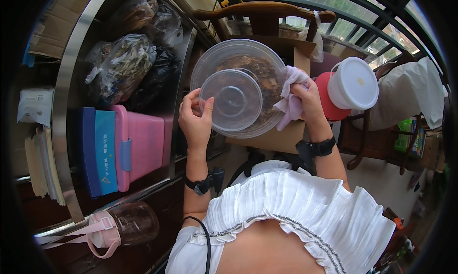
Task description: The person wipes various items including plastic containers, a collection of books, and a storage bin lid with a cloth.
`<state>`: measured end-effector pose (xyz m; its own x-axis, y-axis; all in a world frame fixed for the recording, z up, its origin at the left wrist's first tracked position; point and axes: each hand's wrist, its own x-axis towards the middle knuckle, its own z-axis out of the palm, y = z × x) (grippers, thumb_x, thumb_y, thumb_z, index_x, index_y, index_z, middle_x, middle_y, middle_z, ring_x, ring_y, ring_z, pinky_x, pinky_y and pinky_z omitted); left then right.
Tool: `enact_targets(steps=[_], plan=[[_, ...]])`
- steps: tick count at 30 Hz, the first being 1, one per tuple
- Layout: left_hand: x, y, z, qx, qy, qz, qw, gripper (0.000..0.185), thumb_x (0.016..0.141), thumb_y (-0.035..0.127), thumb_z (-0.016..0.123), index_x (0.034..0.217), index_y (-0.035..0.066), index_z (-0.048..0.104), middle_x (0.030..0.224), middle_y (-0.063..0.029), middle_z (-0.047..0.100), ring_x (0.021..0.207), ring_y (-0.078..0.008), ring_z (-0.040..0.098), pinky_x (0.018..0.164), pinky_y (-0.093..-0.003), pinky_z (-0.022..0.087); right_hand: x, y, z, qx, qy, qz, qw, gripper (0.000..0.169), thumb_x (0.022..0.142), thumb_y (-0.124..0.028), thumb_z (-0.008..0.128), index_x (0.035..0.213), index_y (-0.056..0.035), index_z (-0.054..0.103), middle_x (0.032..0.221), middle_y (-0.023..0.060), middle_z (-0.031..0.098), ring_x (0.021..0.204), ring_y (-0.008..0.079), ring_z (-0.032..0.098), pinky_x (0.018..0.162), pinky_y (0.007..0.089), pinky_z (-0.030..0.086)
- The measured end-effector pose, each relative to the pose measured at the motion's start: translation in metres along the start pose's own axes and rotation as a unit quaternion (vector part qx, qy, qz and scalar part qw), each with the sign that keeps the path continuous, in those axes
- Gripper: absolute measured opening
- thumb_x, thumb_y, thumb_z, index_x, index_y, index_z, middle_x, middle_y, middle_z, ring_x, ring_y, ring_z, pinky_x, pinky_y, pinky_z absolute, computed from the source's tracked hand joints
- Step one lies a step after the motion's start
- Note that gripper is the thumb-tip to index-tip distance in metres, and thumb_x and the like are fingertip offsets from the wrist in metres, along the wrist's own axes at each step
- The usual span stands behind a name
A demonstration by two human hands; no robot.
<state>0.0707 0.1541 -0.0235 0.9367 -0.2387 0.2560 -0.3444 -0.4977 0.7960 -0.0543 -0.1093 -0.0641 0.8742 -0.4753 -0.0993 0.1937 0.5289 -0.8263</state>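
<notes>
My left hand grips the rim of a round clear plastic lid or shallow bowl, with the thumb on its near side. Behind it is a large round clear plastic tub, partly covered from view. Dried brown flakes show through the tub. In my right hand is a bunched pale purple cloth, held against the tub's right rim. An open cardboard box is under the tub, its flaps spread.
A wooden chair back rises behind the box. At right, a white lidded bucket sits on a red container. On the left metal shelf are a pink storage box and a bag of dried goods. A pink-topped jug is at lower left.
</notes>
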Motion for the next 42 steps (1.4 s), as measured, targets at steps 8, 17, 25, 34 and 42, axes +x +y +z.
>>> enact_targets(steps=[8, 17, 25, 34, 42], plan=[[0.0, -0.016, -0.006, 0.197, 0.094, 0.13, 0.967, 0.059, 0.076, 0.03, 0.085, 0.121, 0.003, 0.058, 0.109, -0.0112, 0.058, 0.101, -0.0251, 0.057, 0.085, -0.0339, 0.047, 0.0, 0.006, -0.005, 0.024, 0.002, 0.035, 0.999, 0.03, 0.086, -0.004, 0.06, 0.116, 0.0008, 0.058, 0.098, 0.0055, 0.064, 0.083, 0.0124, 0.062, 0.076, 0.0272, 0.052], [0.001, -0.054, -0.021, -0.389, -0.179, -0.291, 0.855, 0.058, 0.086, 0.03, 0.078, 0.126, 0.001, 0.048, 0.119, -0.0125, 0.059, 0.111, -0.0197, 0.058, 0.096, -0.0315, 0.047, 0.001, 0.011, -0.003, 0.022, 0.005, 0.048, 0.999, 0.028, 0.086, -0.006, 0.06, 0.114, 0.0001, 0.059, 0.097, 0.0053, 0.064, 0.083, 0.012, 0.062, 0.076, 0.0266, 0.052], [-0.006, -0.055, -0.013, -0.413, -0.195, -0.272, 0.847, 0.042, 0.092, 0.024, 0.071, 0.123, 0.001, 0.055, 0.115, -0.0097, 0.064, 0.105, -0.0178, 0.063, 0.092, -0.0301, 0.05, 0.01, -0.001, 0.001, 0.011, -0.007, 0.047, 0.999, 0.033, 0.089, -0.011, 0.057, 0.12, -0.0002, 0.057, 0.105, 0.0071, 0.064, 0.09, 0.0143, 0.063, 0.081, 0.0284, 0.052], [-0.015, -0.065, -0.002, -0.506, -0.191, -0.277, 0.794, 0.047, 0.097, 0.031, 0.062, 0.133, 0.002, 0.053, 0.126, -0.0106, 0.062, 0.117, -0.023, 0.06, 0.102, -0.0385, 0.047, 0.015, -0.004, -0.005, 0.203, 0.023, -0.003, 0.979, 0.045, 0.093, -0.018, 0.051, 0.136, -0.0065, 0.048, 0.117, 0.0071, 0.061, 0.103, 0.0188, 0.061, 0.09, 0.034, 0.05], [-0.012, -0.062, 0.009, -0.596, -0.17, -0.323, 0.715, 0.05, 0.101, 0.035, 0.053, 0.138, 0.003, 0.047, 0.131, -0.0127, 0.059, 0.121, -0.0277, 0.057, 0.106, -0.0445, 0.045, -0.021, -0.013, 0.044, -0.109, -0.106, -0.213, 0.965, 0.049, 0.09, -0.008, 0.061, 0.138, -0.0097, 0.05, 0.128, 0.007, 0.056, 0.116, 0.019, 0.055, 0.1, 0.0327, 0.043]])
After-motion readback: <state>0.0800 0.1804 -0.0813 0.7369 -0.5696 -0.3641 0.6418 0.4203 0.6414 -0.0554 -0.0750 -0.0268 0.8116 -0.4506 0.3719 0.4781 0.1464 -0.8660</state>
